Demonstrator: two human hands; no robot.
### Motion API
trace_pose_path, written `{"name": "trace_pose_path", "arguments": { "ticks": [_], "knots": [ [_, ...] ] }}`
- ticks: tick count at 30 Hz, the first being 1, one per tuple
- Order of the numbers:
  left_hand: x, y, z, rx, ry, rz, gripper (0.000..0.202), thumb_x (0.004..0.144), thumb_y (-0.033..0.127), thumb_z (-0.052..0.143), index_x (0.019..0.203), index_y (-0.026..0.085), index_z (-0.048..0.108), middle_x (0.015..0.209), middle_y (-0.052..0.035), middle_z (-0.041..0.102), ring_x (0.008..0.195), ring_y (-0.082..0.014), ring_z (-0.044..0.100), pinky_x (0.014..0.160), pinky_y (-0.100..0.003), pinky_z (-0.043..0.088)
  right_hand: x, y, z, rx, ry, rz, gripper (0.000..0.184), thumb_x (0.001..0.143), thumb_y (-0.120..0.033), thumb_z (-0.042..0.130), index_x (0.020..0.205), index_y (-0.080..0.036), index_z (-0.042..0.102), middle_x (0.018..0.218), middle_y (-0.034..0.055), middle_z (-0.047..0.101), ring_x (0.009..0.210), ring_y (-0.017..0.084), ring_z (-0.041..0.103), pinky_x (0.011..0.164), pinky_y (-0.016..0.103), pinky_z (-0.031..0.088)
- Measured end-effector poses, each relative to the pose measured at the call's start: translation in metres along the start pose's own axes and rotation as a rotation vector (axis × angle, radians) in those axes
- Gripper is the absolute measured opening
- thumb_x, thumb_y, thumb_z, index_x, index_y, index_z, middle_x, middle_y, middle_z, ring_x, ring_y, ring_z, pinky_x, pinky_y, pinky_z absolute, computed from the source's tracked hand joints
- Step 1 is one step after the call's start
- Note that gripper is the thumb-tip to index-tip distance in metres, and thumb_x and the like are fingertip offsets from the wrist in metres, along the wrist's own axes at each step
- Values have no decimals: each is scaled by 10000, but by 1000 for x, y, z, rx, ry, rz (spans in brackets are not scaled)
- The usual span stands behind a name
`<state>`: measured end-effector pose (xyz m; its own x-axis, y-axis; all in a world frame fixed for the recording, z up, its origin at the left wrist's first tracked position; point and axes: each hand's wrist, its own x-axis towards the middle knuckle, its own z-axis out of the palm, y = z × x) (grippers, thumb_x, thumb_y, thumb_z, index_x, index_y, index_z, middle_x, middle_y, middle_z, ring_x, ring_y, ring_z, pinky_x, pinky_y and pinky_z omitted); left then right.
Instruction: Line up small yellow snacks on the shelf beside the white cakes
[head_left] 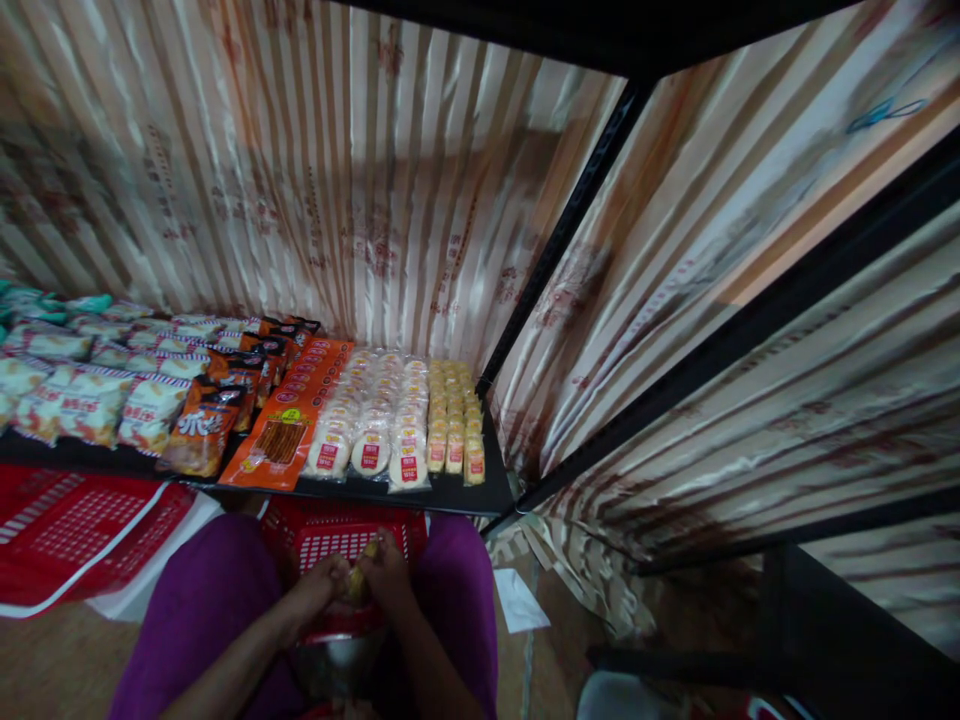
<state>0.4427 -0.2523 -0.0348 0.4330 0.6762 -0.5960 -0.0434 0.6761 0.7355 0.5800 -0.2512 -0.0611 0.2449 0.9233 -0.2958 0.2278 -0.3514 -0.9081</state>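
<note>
Between my knees, both hands are together over a red basket point(416, 530). My right hand point(388, 572) is closed on small yellow snack packets point(358, 583), which look like the yellow ones on the shelf. Touching their left side is my left hand point(328, 582), its fingers closed. The picture is dim, so how many packets lie between my hands I cannot tell. In front of me, rows of small yellow packets point(454, 425) stand at the shelf's right end. Beside them are rows of round white crackers point(371, 450) in clear wrappers with red labels.
The black shelf point(457, 492) also bears a flat orange snack bag point(281, 425), orange-brown bags point(201, 430) and white snack bags point(154, 410). Another red basket point(90, 530) with a white handle is at left. A black post point(570, 230) and striped curtain point(420, 200) stand behind. White paper point(520, 600) lies on the floor.
</note>
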Motion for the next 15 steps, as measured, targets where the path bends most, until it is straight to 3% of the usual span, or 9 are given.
{"name": "trace_pose_path", "arguments": {
  "ticks": [4, 7, 10, 15],
  "knots": [
    [-5, 7, 6, -43, 49, 36, 305, 556, 270, 707, 777, 191, 512, 624, 49, 565, 584, -114, 560, 573, -225, 420, -2, -6, -7, -68, 30, -12, 324, 595, -243, 621, 917, -203, 640, 742, -4, 640, 731, 175, 601, 693, 267, 473],
    [-9, 16, 12, -62, 76, 55, 341, 557, 348, 745, 755, 172, 531, 606, 40, 562, 579, -106, 546, 563, -216, 403, -2, -11, -13, -93, 48, -24, 311, 609, -261, 620, 912, -197, 647, 771, 6, 649, 747, 177, 605, 712, 269, 470],
    [-10, 24, 15, -40, 9, 118, 434, 526, 422, 787, 777, 152, 557, 648, 25, 586, 602, -98, 541, 577, -212, 391, -1, -20, -18, -101, 60, -15, 294, 615, -292, 639, 896, -208, 655, 779, 3, 653, 774, 178, 609, 718, 265, 468],
    [-14, 34, 18, 10, 31, 183, 477, 457, 387, 817, 776, 147, 557, 639, 30, 594, 584, -92, 523, 578, -211, 378, 0, -41, -26, -126, 37, 26, 309, 633, -361, 670, 910, -227, 655, 824, 1, 661, 803, 168, 604, 740, 261, 463]
  ]
}}
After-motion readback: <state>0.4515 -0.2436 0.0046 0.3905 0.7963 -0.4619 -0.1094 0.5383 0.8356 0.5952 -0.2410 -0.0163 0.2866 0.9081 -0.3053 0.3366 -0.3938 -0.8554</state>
